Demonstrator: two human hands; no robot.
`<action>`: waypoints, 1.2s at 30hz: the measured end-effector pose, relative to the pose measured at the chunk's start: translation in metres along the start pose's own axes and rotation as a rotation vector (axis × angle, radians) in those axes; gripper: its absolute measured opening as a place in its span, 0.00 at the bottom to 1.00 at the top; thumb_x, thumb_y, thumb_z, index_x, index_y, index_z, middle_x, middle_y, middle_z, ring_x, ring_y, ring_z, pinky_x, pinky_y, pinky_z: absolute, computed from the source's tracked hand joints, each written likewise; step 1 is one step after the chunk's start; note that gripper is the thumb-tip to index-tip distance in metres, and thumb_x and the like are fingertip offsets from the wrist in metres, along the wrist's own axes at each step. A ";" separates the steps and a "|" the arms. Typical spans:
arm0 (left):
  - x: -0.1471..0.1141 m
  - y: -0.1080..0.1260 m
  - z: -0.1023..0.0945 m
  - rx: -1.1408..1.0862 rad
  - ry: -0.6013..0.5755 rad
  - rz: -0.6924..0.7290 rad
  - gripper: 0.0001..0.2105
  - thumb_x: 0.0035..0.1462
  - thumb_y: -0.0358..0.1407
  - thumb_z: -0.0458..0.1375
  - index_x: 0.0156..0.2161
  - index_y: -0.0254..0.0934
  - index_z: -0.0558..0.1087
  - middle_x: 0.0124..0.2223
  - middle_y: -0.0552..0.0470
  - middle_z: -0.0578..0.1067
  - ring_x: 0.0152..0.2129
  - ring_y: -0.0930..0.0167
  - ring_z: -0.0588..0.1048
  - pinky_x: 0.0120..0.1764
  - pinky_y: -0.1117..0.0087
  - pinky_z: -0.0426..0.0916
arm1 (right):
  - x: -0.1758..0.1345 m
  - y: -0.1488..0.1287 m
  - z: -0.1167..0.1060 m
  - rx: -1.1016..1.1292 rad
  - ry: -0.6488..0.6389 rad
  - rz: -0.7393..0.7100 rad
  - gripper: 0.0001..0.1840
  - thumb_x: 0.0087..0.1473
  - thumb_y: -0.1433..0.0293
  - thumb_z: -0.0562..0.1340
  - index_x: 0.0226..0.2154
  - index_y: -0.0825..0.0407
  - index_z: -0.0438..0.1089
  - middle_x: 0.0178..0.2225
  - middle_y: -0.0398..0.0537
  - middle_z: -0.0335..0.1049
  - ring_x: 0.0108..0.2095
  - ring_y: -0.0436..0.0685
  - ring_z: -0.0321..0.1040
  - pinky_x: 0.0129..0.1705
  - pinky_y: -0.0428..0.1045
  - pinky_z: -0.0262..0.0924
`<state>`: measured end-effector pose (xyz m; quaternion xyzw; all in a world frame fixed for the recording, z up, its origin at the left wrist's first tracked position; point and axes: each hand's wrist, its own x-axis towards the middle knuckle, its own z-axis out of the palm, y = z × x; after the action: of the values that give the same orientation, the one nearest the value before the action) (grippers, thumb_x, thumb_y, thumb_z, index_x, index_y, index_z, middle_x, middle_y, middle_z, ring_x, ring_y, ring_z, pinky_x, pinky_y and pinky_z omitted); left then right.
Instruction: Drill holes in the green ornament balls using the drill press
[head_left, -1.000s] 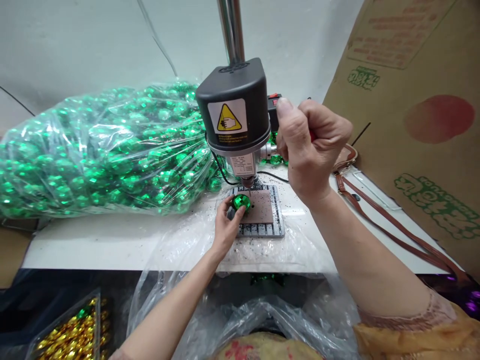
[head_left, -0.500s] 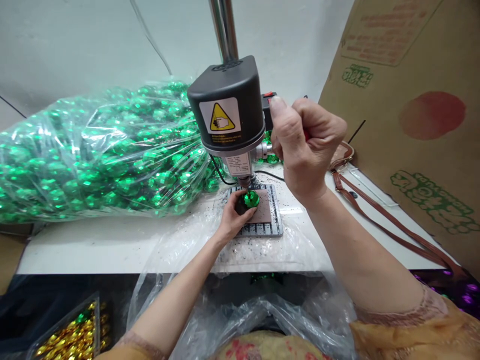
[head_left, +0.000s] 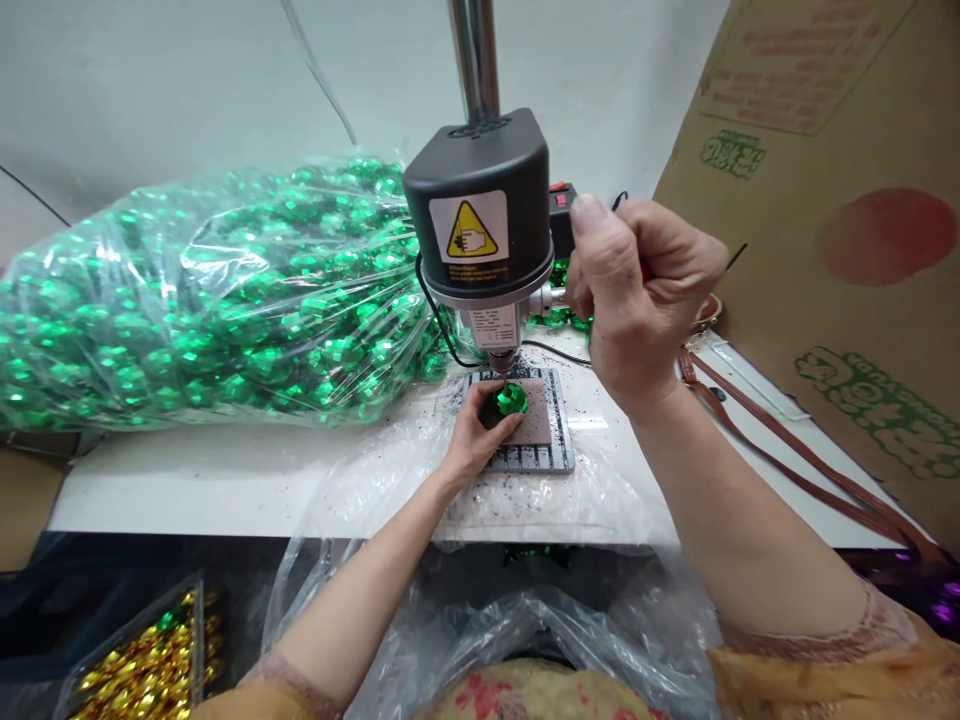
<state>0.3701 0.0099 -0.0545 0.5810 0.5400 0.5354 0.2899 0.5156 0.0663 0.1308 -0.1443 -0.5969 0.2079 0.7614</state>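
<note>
Shiny green faceted ball (head_left: 513, 399) grasped by fingers of left hand (head_left: 475, 430) over slotted grey metal base (head_left: 562, 430), silver drill lever (head_left: 556, 296) clenched in right hand (head_left: 646, 300) at two o'clock, white tabletop (head_left: 247, 480) exposed at eight, its front edge at six.

A pale wall (head_left: 187, 70), greyish white, rises behind the white tabletop (head_left: 187, 480). A grey cable (head_left: 322, 80) slants down across it, and over on the left a thin dark line (head_left: 34, 195) slopes down the same surface. The whole right side is taken up by a tall cardboard box (head_left: 787, 250), plain brown, printed with a red disc (head_left: 889, 235) and chunky green lettering (head_left: 877, 405). More brown cardboard (head_left: 26, 510) shows by the tabletop's left end. The light falls soft and cool, leaving a bright streak on the white surface. Below the front edge everything turns dim, and I can't make out the floor clearly.
</note>
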 end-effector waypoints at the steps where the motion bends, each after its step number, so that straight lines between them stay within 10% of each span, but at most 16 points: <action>1: 0.000 0.000 0.000 -0.003 0.002 -0.004 0.22 0.53 0.42 0.67 0.51 0.39 0.67 0.49 0.47 0.74 0.48 0.66 0.73 0.53 0.62 0.68 | -0.002 0.001 -0.001 -0.004 0.010 -0.020 0.27 0.59 0.66 0.60 0.14 0.52 0.49 0.14 0.36 0.44 0.15 0.42 0.45 0.20 0.48 0.42; 36: -0.003 -0.008 0.003 -0.053 0.000 0.038 0.23 0.53 0.41 0.68 0.51 0.39 0.67 0.51 0.46 0.74 0.50 0.64 0.73 0.53 0.61 0.68 | -0.043 0.031 -0.014 0.027 0.046 -0.414 0.27 0.55 0.77 0.58 0.18 0.53 0.38 0.14 0.36 0.40 0.14 0.40 0.44 0.17 0.44 0.44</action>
<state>0.3707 0.0100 -0.0630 0.5834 0.5147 0.5547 0.2951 0.5156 0.0724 0.0764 -0.0133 -0.5933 0.0515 0.8032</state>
